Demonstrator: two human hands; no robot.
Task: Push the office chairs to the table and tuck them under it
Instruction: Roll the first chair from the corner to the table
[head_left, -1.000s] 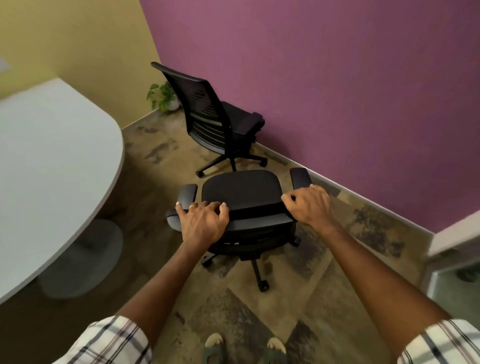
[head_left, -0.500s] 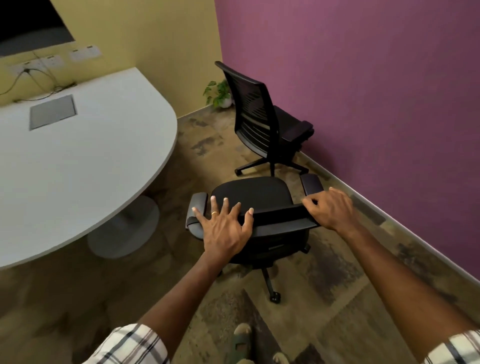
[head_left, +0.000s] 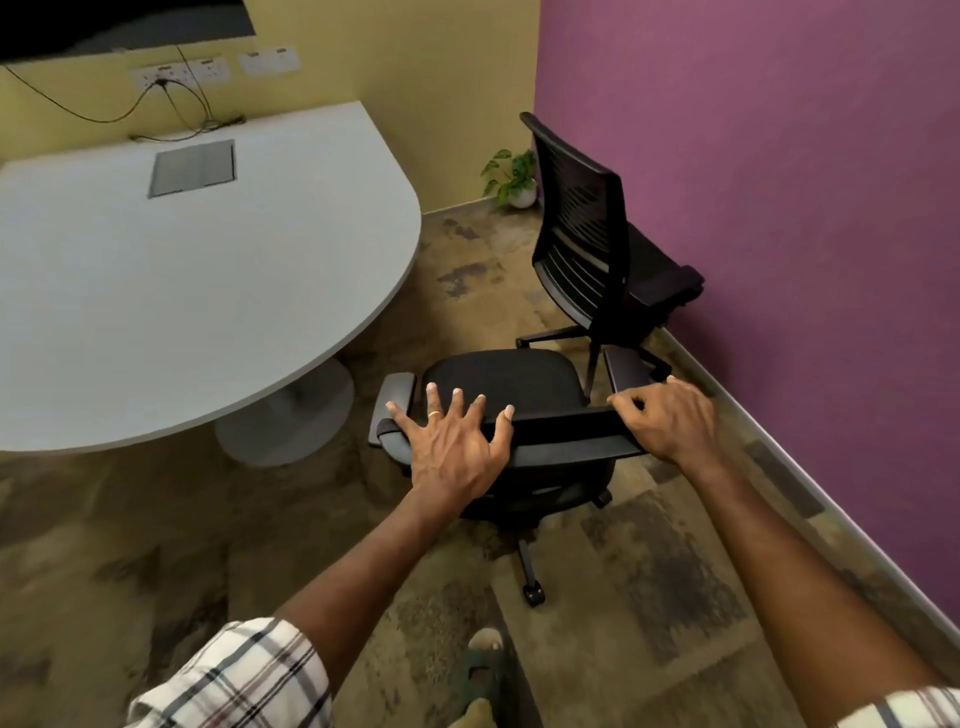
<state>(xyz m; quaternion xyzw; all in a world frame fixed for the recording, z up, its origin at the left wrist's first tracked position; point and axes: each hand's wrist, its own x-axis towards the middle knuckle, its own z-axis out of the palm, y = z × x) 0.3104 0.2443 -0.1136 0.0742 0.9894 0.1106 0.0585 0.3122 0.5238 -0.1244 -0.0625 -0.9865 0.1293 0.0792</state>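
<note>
A black office chair (head_left: 501, 376) stands just in front of me, its backrest top under both hands. My left hand (head_left: 451, 444) lies on the left end of the backrest with fingers spread and straight. My right hand (head_left: 667, 418) grips the right end, fingers curled over the top edge. The white rounded table (head_left: 208, 291) is to the left, its edge a short way from the chair's left armrest (head_left: 397, 397). A second black mesh-back chair (head_left: 597, 249) stands farther off against the purple wall, facing away from the table.
The table's round pedestal base (head_left: 291, 421) sits under its curved end, left of the near chair. A small potted plant (head_left: 514, 179) is in the corner. Cables and wall sockets (head_left: 182, 75) lie behind the table. Patterned carpet covers the floor; my foot (head_left: 483, 670) shows below.
The view has swung left, bringing more of the table into sight. The near chair has turned toward the table. My left hand went from gripping the backrest to lying on it with spread fingers.
</note>
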